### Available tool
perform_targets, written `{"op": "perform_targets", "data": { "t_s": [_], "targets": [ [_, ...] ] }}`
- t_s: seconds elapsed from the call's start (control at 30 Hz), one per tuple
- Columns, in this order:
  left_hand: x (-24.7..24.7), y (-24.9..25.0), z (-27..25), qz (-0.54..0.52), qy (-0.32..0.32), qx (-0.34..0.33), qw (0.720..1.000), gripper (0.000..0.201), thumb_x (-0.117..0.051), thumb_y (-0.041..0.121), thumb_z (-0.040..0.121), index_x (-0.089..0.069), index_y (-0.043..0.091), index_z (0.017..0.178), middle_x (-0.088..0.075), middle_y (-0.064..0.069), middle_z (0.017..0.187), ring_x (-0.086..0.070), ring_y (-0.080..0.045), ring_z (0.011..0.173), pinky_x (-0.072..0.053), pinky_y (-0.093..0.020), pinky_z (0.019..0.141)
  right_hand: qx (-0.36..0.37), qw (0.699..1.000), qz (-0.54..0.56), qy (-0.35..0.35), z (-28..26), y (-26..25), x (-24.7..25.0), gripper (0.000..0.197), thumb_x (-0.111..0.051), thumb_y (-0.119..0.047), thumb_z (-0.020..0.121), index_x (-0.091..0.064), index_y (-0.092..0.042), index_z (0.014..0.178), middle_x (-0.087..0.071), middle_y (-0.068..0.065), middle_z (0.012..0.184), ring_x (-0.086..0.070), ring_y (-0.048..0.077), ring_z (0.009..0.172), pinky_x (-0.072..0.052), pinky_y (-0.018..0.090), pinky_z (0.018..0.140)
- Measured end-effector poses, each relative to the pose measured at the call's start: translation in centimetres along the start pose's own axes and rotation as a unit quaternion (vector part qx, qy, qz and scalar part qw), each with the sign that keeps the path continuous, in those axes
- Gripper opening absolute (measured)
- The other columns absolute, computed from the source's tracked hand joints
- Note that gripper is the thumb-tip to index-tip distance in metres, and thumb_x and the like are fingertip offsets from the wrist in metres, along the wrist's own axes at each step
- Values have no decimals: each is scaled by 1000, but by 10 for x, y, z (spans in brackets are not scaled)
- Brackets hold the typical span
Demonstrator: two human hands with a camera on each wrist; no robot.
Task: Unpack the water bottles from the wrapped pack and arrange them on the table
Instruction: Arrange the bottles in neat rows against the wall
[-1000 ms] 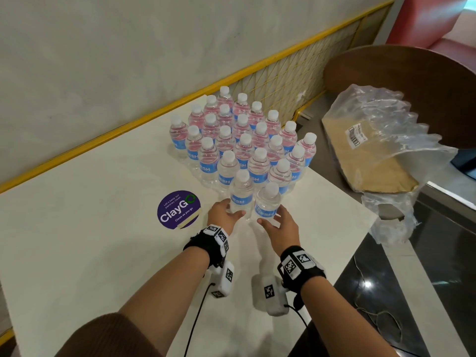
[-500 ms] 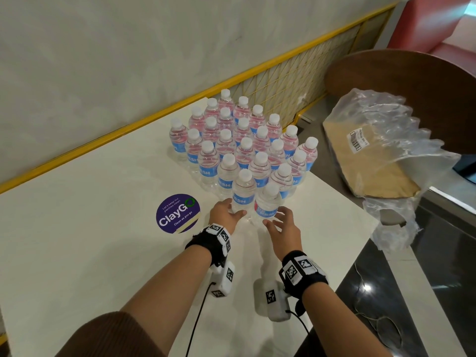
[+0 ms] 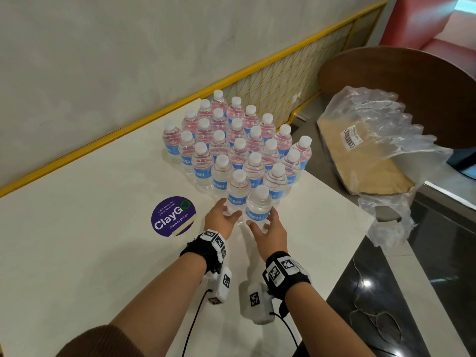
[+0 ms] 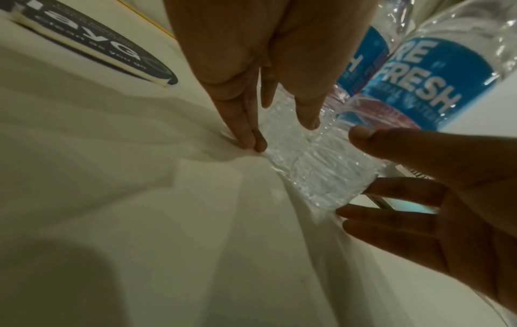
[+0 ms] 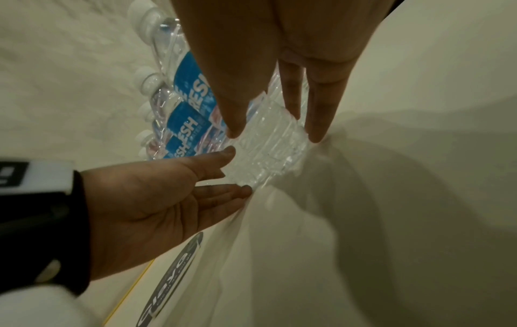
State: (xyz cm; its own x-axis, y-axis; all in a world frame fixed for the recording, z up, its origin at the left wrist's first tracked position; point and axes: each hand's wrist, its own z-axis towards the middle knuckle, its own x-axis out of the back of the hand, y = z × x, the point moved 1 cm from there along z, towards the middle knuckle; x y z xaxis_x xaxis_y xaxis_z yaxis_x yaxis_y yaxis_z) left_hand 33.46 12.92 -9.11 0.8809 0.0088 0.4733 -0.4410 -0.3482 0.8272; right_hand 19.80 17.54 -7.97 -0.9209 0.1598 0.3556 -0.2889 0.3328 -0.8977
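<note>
Several clear water bottles (image 3: 239,148) with white caps and blue labels stand upright in a tight cluster at the far side of the white table (image 3: 90,253). Two bottles form the near tip of the cluster. My left hand (image 3: 222,219) lies with straight fingers against the base of the front-left bottle (image 3: 238,194). My right hand (image 3: 268,228) has its thumb and straight fingers on either side of the base of the front-right bottle (image 3: 258,207). The right wrist view shows that ribbed base (image 5: 268,146) between the thumb and fingers (image 5: 317,124). In the left wrist view the left fingers (image 4: 246,128) touch the tabletop beside it.
The emptied plastic wrap (image 3: 381,130) with its cardboard tray (image 3: 360,163) lies on a round brown table to the right. A purple ClayGo sticker (image 3: 173,216) is left of my hands. The table's right edge (image 3: 355,243) drops to a dark floor. A yellow-trimmed wall runs behind.
The right hand drew back with spread fingers half a second ago and is now against the front-right bottle again. The left hand has stayed at the front-left bottle.
</note>
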Motion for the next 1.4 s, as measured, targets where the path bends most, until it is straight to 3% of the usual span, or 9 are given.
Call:
{"op": "perform_targets", "data": {
  "t_s": [0.37,0.57,0.77,0.97,1.13,1.2,1.3,1.37,1.4],
  "targets": [
    [1,8,-6,-2,-22,0,1000,59,-68,20,85,-44,16,138,-56,-14,130,-61,-25,111,-41,-27,95,-10,1000,9,28,8,0,-4,67,-73,-29,79,-39,-26,136,-54,4,129,-55,24,116,-46,40,99],
    [0,7,-5,28,-43,6,999,42,-67,20,83,-54,14,122,-63,-6,103,-63,-23,98,-46,-28,89,-9,1000,-1,23,12,1,-5,67,-73,-31,78,-39,-26,136,-54,5,129,-55,25,115,-47,40,98],
    [3,7,-6,31,-59,-3,998,45,-69,21,82,-52,16,124,-63,-5,114,-63,-21,104,-43,-25,84,-5,1000,-1,17,13,0,-5,66,-73,-30,78,-39,-26,135,-53,5,129,-54,24,116,-46,38,99],
    [4,10,-5,39,-70,-7,997,42,-69,25,81,-53,19,120,-65,-2,116,-64,-22,105,-48,-36,93,-2,1000,-13,7,16,-1,-3,66,-73,-30,79,-39,-26,135,-54,6,129,-54,23,116,-45,34,97],
    [6,12,-5,42,-79,-5,996,52,-70,28,79,-49,17,126,-63,-4,122,-62,-22,110,-47,-34,93,1,1000,-20,-2,16,-1,-2,69,-74,-31,78,-37,-23,136,-52,7,130,-52,24,119,-44,33,96],
    [6,14,-6,25,-74,-1,997,63,-72,25,78,-43,17,134,-57,-4,131,-59,-24,115,-46,-33,93,-2,1000,-12,-4,17,-1,0,81,-78,-32,74,-31,-21,140,-47,6,136,-49,24,123,-43,35,100],
    [11,20,-10,-2,-11,-18,1000,91,-78,19,73,-24,11,146,-34,-10,146,-41,-27,133,-38,-40,108,49,997,56,11,15,-10,9,99,-87,-23,60,-27,-32,139,-45,-1,138,-49,15,124,-45,35,103],
    [17,26,-13,-5,49,-70,996,102,-80,15,68,-17,11,148,-22,-12,150,-23,-25,141,-27,-40,115,123,989,83,6,16,-21,19,102,-89,-14,52,-31,-42,131,-51,-11,131,-53,5,119,-48,26,98],
    [21,29,-14,-12,72,-100,992,106,-81,13,66,-13,12,148,-17,-12,151,-15,-24,143,-23,-40,116,153,985,80,-4,18,-27,24,102,-90,-12,50,-33,-41,130,-52,-12,130,-53,6,119,-48,28,97]
  ]
}}
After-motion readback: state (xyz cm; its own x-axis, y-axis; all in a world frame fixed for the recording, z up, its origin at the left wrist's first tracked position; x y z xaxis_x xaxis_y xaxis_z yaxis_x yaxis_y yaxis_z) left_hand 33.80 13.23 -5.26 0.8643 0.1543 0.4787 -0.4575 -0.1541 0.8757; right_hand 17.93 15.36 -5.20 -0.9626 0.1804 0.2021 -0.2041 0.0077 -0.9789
